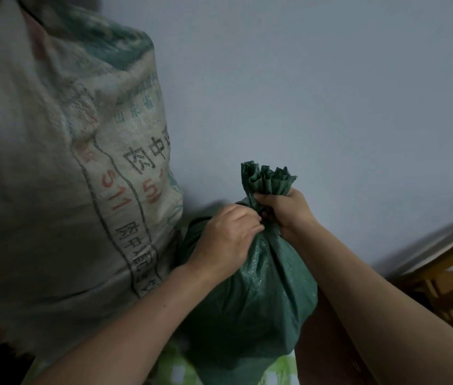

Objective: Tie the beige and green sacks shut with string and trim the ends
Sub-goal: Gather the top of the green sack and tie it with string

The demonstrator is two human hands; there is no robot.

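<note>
**Gathered neck may slip loose**

R grip [283, 209] fisted tight round bunched neck of green sack [253, 301], ruffled mouth standing above it; L grip [230, 234] just below, fingers curled into same neck; string not visible. Likely risk: either grip eases, gathers spread, tie sits slack; beige sack [53, 190] crowds L grip's left.

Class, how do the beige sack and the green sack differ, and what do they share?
The beige sack is far larger than the green sack. Beige carries printed characters; green is plain. Green's neck is bunched, gripped by left hand and right hand; no hand holds beige. Both look woven and full.
</note>
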